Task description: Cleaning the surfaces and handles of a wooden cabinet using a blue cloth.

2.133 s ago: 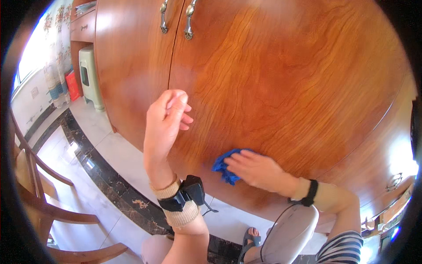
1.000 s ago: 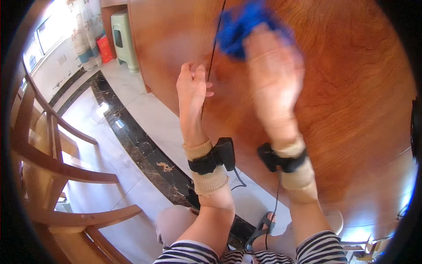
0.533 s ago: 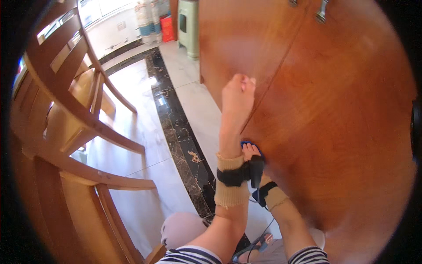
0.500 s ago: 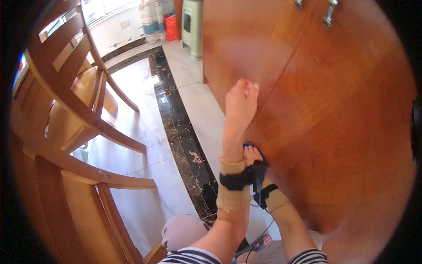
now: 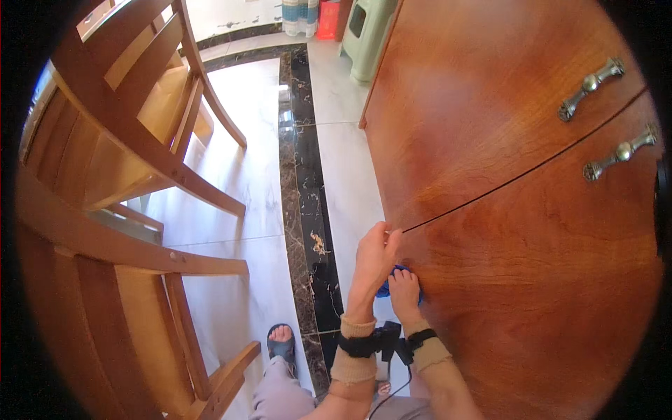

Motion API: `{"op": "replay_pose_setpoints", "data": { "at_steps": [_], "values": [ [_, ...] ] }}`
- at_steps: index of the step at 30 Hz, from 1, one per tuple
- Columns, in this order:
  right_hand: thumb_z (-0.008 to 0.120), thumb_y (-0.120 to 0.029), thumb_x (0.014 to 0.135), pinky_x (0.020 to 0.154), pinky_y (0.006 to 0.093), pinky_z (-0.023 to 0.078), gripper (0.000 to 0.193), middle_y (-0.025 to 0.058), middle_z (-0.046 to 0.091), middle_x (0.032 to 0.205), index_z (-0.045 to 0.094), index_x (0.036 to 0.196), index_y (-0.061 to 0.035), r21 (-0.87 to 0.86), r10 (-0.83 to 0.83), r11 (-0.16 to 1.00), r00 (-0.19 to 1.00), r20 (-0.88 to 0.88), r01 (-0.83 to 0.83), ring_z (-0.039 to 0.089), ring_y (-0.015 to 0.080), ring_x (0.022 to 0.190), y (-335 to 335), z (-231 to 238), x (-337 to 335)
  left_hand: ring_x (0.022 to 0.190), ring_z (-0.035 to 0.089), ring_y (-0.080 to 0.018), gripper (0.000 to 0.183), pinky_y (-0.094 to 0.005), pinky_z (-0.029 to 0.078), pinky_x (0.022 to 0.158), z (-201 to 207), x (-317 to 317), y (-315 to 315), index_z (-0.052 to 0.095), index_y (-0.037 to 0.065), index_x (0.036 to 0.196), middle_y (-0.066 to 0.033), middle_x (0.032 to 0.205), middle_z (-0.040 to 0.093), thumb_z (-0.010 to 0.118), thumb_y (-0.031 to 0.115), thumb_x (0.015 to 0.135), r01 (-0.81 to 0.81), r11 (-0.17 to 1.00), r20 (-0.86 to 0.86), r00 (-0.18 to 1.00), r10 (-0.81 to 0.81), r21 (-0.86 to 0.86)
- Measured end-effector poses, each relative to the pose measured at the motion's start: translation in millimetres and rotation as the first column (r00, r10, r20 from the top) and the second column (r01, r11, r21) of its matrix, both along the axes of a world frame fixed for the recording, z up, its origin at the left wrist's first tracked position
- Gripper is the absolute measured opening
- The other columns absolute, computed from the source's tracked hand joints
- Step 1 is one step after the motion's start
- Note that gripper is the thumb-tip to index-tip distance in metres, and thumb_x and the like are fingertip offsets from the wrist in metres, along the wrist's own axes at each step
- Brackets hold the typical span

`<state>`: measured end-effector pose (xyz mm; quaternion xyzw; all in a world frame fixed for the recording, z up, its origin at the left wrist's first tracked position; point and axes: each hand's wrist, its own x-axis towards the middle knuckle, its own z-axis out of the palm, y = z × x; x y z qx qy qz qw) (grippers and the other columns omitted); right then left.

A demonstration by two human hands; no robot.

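My left hand (image 5: 376,262) has its fingers curled in a pinch by the lower end of the dark gap between two cabinet doors. If anything is in that pinch, it is too small or hidden to make out. Just below and to the right, my right hand (image 5: 404,292) presses a blue cloth (image 5: 383,289) to the lower edge of the reddish-brown wooden cabinet door (image 5: 518,259). The cloth shows around the fingers. Two ornate metal handles, an upper one (image 5: 590,89) and a lower one (image 5: 620,152), sit either side of the gap at the right.
Wooden chairs (image 5: 140,161) line the left side. White floor tiles with a black marble strip (image 5: 308,182) run between them and the cabinet. A pale green stool (image 5: 367,42) stands beyond the cabinet, near a red object (image 5: 328,19). Straps and a cable join my wrists.
My left hand has come down toward my right hand and the cabinet's lower edge. The view has shifted, bringing both door handles and my sandalled foot into sight.
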<state>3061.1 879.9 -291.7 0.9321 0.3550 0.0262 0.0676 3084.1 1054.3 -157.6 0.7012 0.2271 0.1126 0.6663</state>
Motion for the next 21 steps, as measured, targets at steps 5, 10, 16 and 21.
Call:
{"op": "replay_pose_setpoints", "data": {
  "at_steps": [5, 10, 16, 21],
  "values": [
    [0.061, -0.005, 0.079, 0.087, 0.0408, 0.044, 0.021, 0.0103, 0.065, 0.1, 0.068, 0.099, -0.0074, 0.16, -0.099, 0.977, 0.96, -0.261, 0.144, 0.058, 0.0296, 0.101, -13.1, 24.2, -44.6, 0.084, 0.065, -0.0376, 0.035, -0.0431, 0.051, 0.075, -39.9, -48.6, 12.1, 0.06, -0.006, 0.109, -0.0238, 0.091, 0.066, 0.064, 0.023, 0.089, -0.033, 0.981, -0.14, 0.988, 0.061, 0.19],
    [0.062, 0.002, 0.078, 0.093, 0.0439, 0.046, 0.041, 0.0184, 0.065, 0.109, 0.063, 0.12, -0.0008, 0.336, -0.27, 0.577, 0.562, -0.782, 0.745, 0.061, 0.0358, 0.103, -55.0, 18.3, -100.7, 0.097, 0.059, -0.0476, 0.061, -0.0495, 0.049, 0.085, -77.5, -112.9, -33.0, 0.049, -0.008, 0.125, -0.0314, 0.104, 0.061, 0.07, 0.033, 0.084, 0.144, 0.95, -0.44, 0.898, -0.007, 0.278],
    [0.058, -0.005, 0.09, 0.072, 0.0303, 0.048, 0.023, 0.0066, 0.061, 0.089, 0.06, 0.112, 0.0021, 0.034, -0.071, -0.012, 0.033, -0.997, 0.999, 0.057, 0.0158, 0.08, -21.2, 116.9, -138.1, 0.11, 0.057, -0.0369, 0.077, -0.0435, 0.047, 0.092, 21.8, -172.4, -66.4, 0.035, -0.004, 0.145, -0.026, 0.12, 0.058, 0.067, 0.039, 0.089, -0.208, 0.789, -0.497, 0.857, -0.139, -0.579],
    [0.051, -0.016, 0.097, 0.076, 0.0386, 0.048, 0.023, 0.0166, 0.063, 0.097, 0.059, 0.109, 0.0012, 0.26, -0.119, 0.336, 0.315, -0.942, 0.905, 0.061, 0.0284, 0.087, -0.5, 219.7, -124.6, 0.108, 0.056, -0.0176, 0.052, -0.0315, 0.046, 0.094, 78.1, -179.6, -86.5, 0.042, 0.001, 0.141, -0.0084, 0.119, 0.06, 0.057, 0.025, 0.097, -0.208, 0.62, -0.269, 0.963, -0.006, -0.756]
  ]
}}
